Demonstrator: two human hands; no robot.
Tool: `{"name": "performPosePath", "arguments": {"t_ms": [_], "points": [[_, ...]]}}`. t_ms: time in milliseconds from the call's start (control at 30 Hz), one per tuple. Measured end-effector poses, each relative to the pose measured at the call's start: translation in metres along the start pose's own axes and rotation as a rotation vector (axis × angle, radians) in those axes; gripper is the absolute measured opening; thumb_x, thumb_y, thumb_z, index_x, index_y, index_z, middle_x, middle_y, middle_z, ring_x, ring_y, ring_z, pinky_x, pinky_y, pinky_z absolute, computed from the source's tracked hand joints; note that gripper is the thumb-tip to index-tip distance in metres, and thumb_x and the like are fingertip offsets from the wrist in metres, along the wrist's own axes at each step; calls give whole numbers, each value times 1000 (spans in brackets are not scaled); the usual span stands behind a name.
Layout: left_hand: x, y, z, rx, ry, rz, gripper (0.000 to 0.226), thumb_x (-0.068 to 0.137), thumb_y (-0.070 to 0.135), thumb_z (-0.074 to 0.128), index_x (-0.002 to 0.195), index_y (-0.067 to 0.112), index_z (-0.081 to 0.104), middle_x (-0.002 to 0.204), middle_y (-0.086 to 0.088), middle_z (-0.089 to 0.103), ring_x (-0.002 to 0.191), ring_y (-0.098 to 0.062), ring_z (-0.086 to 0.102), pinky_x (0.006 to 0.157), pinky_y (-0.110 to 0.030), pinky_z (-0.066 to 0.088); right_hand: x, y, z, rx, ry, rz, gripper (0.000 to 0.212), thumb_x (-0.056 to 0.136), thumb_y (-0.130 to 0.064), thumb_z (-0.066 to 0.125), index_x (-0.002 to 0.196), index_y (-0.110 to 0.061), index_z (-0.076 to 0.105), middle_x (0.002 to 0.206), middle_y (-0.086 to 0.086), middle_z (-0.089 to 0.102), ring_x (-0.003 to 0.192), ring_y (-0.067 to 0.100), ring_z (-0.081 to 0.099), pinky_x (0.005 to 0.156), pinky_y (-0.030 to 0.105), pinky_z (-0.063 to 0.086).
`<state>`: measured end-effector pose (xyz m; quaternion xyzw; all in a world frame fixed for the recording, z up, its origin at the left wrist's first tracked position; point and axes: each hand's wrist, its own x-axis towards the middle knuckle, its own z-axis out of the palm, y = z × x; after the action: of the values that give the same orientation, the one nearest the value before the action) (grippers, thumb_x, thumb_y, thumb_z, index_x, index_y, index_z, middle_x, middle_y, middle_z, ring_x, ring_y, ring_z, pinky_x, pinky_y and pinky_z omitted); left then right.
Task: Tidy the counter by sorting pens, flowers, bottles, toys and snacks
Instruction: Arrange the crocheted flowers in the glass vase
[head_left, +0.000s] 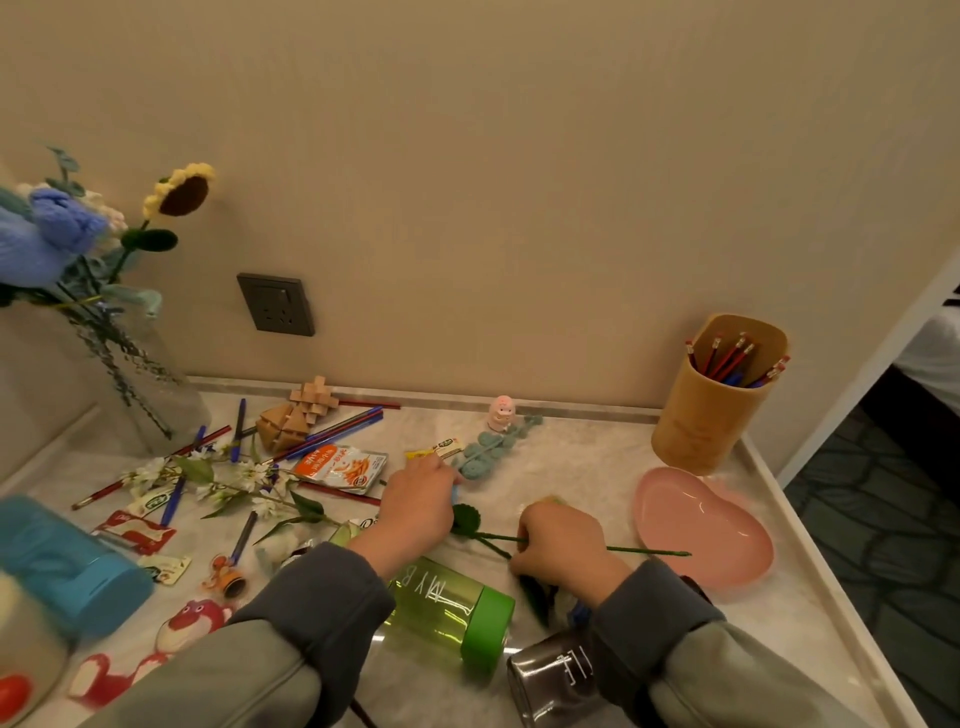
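Observation:
My right hand (563, 540) grips the thin green stem of a crochet flower (649, 551) lying across the marble counter (582, 467); its round green leaf (465, 517) shows between my hands. My left hand (415, 501) reaches forward with fingers curled over a small blue pen (456, 491), mostly hidden beneath it. Red and blue pens (337, 428) lie scattered at the left. A tan pen holder (701, 415) with several pens stands at the back right. A green bottle (452, 610) and a dark clear bottle (556, 675) lie near my forearms.
A glass vase (156, 400) with knitted flowers stands back left, a pink heart-shaped dish (701, 525) sits right. Also about: wooden puzzles (296, 415), orange snack packet (340, 467), pink figurine (501, 413), teal crochet sprig (488, 449), white flower branch (234, 483), blue bottle (67, 561), bear toy (192, 621).

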<state>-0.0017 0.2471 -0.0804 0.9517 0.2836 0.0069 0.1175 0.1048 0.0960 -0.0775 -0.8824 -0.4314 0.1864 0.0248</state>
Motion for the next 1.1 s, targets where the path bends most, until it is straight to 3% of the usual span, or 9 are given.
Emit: {"name": "performPosePath", "arguments": {"t_ms": [167, 367, 500, 667, 733, 867, 967, 1033, 1100], "points": [[-2, -2, -3, -41, 51, 8, 51, 91, 10, 50, 139, 25, 45, 139, 3, 45, 127, -19, 40, 102, -35, 40, 5, -7, -4, -44, -34, -11, 17, 73, -33, 68, 85, -21, 65, 77, -2, 58, 77, 19, 57, 62, 27, 42], [-3, 1, -23, -292, 170, 101, 41, 97, 12, 43, 132, 32, 49, 128, 8, 57, 118, -11, 51, 97, -32, 46, 4, -5, -70, -82, 20, -29, 25, 71, -40, 71, 87, -22, 69, 83, -3, 65, 78, 16, 60, 60, 27, 45], [-2, 14, -34, -404, 139, 140, 38, 99, 21, 40, 134, 34, 45, 129, 11, 58, 114, -9, 55, 93, -28, 47, -2, -11, -114, -278, 216, -161, 11, 77, -28, 67, 87, -23, 66, 83, -2, 64, 78, 18, 60, 67, 32, 52], [-1, 29, -49, -529, 111, 168, 39, 100, 32, 38, 138, 40, 39, 131, 19, 54, 117, -5, 52, 86, -18, 42, -2, -21, -153, -489, 489, -398, 15, 81, -12, 59, 89, -22, 66, 84, 3, 62, 85, 23, 56, 63, 31, 34], [1, 37, -59, -657, 96, 158, 31, 100, 39, 37, 128, 40, 51, 121, 19, 61, 109, -2, 57, 77, -12, 45, -1, -26, -168, -523, 585, -483, 17, 78, -9, 59, 85, -21, 68, 81, 3, 63, 86, 24, 55, 66, 30, 30], [9, 46, -80, -903, 124, 140, 28, 101, 38, 40, 102, 31, 66, 92, 11, 70, 90, -6, 63, 75, -24, 49, 2, -37, -190, -484, 674, -571, 21, 74, -4, 57, 76, -22, 67, 73, -1, 63, 84, 22, 53, 68, 30, 33], [10, 42, -98, -1029, 128, 120, 11, 96, 37, 52, 101, 36, 62, 91, 19, 66, 95, -5, 61, 68, -9, 42, 6, -50, -203, -460, 730, -605, 22, 72, -2, 57, 73, -22, 65, 69, -3, 62, 80, 21, 51, 66, 30, 34], [7, 32, -106, -957, 267, 69, 34, 86, 44, 64, 115, 43, 46, 114, 29, 48, 111, 5, 47, 83, -8, 36, 10, -59, -208, -447, 739, -596, 21, 75, -3, 56, 76, -23, 65, 72, -3, 64, 81, 20, 51, 65, 29, 31], [-1, 18, -113, -786, 547, -40, 54, 80, 43, 70, 119, 46, 33, 114, 30, 29, 113, 6, 34, 94, -19, 32, 15, -71, -209, -417, 735, -557, 21, 78, -5, 54, 80, -23, 65, 78, -4, 66, 84, 19, 52, 65, 29, 32]]}}
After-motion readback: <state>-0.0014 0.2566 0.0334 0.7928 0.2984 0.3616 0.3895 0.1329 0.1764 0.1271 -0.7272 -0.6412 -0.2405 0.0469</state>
